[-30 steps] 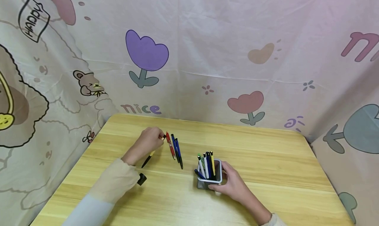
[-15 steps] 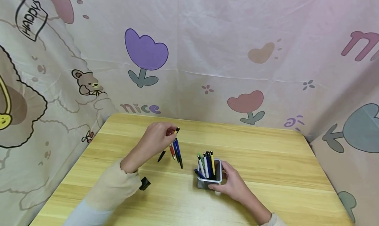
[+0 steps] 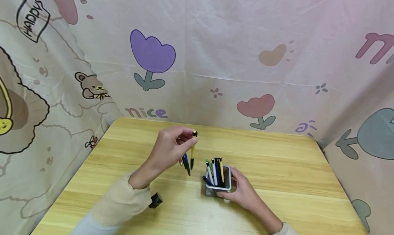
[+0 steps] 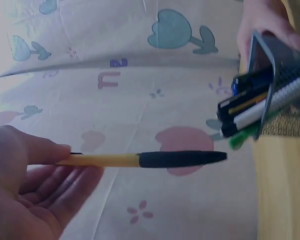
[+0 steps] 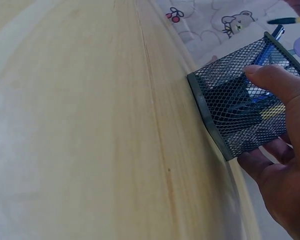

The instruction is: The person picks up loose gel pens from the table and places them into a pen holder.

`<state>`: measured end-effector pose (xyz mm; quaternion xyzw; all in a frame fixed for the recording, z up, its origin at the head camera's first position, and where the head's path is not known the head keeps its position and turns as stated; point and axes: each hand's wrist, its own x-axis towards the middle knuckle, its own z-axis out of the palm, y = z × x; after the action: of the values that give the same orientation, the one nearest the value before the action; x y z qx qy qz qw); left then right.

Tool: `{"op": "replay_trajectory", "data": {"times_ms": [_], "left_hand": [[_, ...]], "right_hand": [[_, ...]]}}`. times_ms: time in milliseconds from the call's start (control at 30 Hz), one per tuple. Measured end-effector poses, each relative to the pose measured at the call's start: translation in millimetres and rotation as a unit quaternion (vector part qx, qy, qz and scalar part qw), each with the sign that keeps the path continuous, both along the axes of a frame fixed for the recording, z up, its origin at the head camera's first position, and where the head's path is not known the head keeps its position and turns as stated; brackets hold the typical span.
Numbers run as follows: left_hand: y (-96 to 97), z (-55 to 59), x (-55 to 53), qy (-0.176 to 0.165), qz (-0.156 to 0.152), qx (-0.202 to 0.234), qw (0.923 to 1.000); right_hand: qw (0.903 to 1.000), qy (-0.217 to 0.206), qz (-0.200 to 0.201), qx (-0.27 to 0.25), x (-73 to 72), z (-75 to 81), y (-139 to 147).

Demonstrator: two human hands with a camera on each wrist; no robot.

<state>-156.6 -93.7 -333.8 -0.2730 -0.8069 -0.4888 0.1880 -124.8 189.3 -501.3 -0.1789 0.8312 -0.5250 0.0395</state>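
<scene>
Between thumb and fingers my left hand (image 3: 172,144) pinches a yellow pen (image 4: 110,160) with a black grip section, near its push-button end. In the head view this pen hangs tip down above the table, left of the pen holder. My right hand (image 3: 241,188) grips the mesh pen holder (image 5: 230,100) from its right side, thumb on the near wall. Several pens (image 3: 214,171) stand in the holder, white, blue, green and yellow among them. Blue pens (image 3: 186,159) and a red pen (image 3: 180,161) lie on the table, partly hidden behind my left hand.
The wooden table (image 3: 277,159) reaches back to a printed cloth (image 3: 203,57) hung behind and at both sides. A black block-shaped piece (image 3: 156,200) shows at the left sleeve's cuff.
My left hand has lifted the yellow pen off the table and carried it right, over the lying pens, turning it tip down. The right hand and pen holder have stayed in place.
</scene>
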Motion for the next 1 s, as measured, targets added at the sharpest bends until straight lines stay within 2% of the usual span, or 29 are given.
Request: {"op": "replay_trajectory", "data": {"times_ms": [233, 600, 1000], "left_hand": [[12.3, -8.3, 4.5, -0.053, -0.043, 0.054, 0.9962], [24.4, -36.5, 7.1, -0.13, -0.072, 0.073, 0.9861], [27.1, -69.7, 13.2, -0.122, -0.104, 0.064, 0.985]], "right_hand": [[1.0, -0.007, 0.002, 0.006, -0.7, -1.0, 0], [1.0, -0.004, 0.002, 0.006, -1.3, -0.1, 1], [0.9999, 0.001, -0.001, 0.012, -0.9, -0.9, 1]]}}
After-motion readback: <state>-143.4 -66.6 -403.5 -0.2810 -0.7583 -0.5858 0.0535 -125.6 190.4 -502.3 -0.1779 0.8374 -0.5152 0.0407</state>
